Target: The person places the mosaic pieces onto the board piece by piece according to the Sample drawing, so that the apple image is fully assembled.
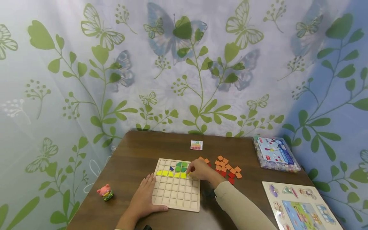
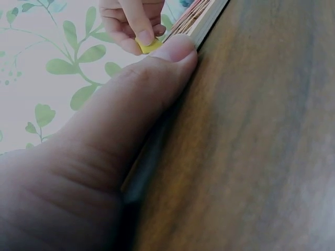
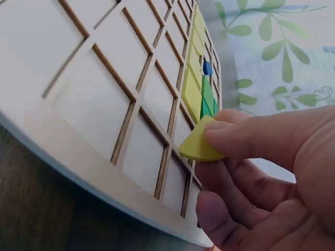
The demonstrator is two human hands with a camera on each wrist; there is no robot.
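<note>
A wooden grid board lies on the table. My left hand rests along its left edge, fingers straight and thumb at the near corner. Over the board's right side, my right hand pinches a yellow quarter-round tile between thumb and fingers. In the right wrist view the tile is tilted above the grid, near the end of the yellow row. Several yellow tiles sit in one row of cells. Behind them are several green tiles and a small blue piece, which looks askew.
Loose orange tiles and red tiles lie right of the board. A small picture card is behind it. A pink figurine stands at left. At right are a box of beads and a picture puzzle board.
</note>
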